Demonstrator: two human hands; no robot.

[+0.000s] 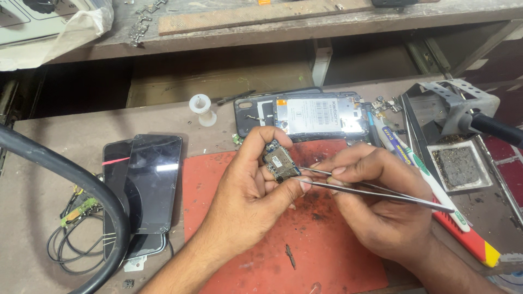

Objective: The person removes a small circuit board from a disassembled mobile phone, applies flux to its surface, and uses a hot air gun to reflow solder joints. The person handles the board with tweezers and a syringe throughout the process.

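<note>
1. Red rubber mat [321, 245], scuffed and speckled with dark debris, lies on a worn brown bench top [49, 158]; both hands work above it.
2. The left hand [248, 190] pinches a small circuit board [280, 161] between thumb and fingers, tilted, above the mat's upper edge.
3. The right hand [376, 201] has its fingers closed narrow on metal tweezers [376, 191]; the tips meet the board's lower edge.
4. An opened phone [318, 115] lies just behind the mat; stacked dark screens [147, 185] rest left of it; a toothbrush [414, 163] and a soldering stand [457, 109] sit to the right.
5. A thick black cable [65, 174] curves across the left; a cluttered wooden shelf [272, 24] runs behind.
</note>
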